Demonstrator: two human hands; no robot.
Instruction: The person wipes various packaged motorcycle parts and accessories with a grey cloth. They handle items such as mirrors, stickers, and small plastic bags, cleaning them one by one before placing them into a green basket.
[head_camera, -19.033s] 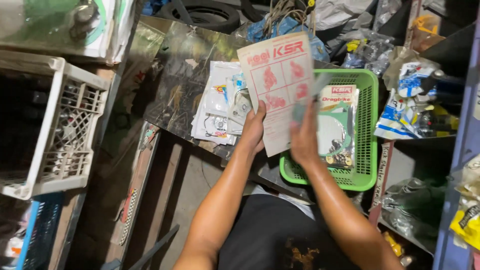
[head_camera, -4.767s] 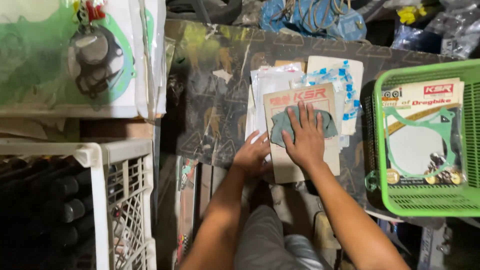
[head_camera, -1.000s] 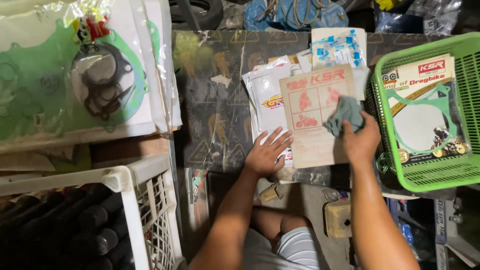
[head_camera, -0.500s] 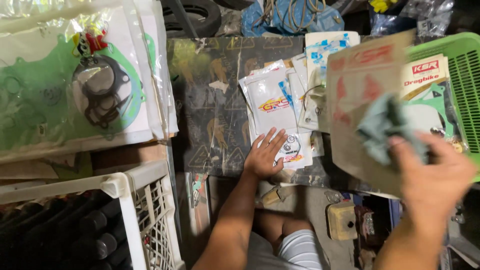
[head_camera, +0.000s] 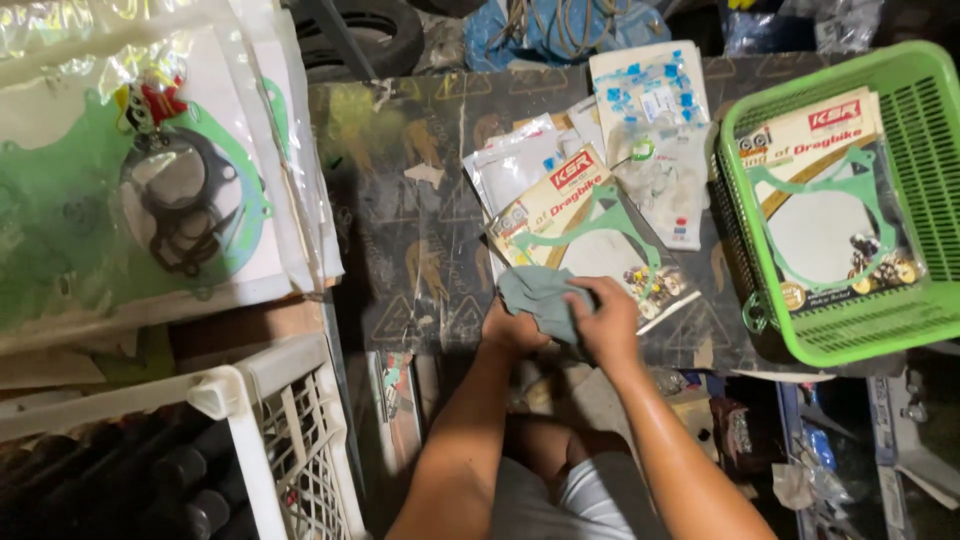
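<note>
Two hands bunch up a soft cloth

The left hand (head_camera: 512, 326) and right hand (head_camera: 607, 322) both grip a soft, crumpled grey-green cloth (head_camera: 540, 298), fingers closed on it. It sits at the near edge of the dark counter (head_camera: 400, 200), touching a shiny flat packet (head_camera: 590, 235). A green plastic basket (head_camera: 850, 340) with holes stands beside.
</note>
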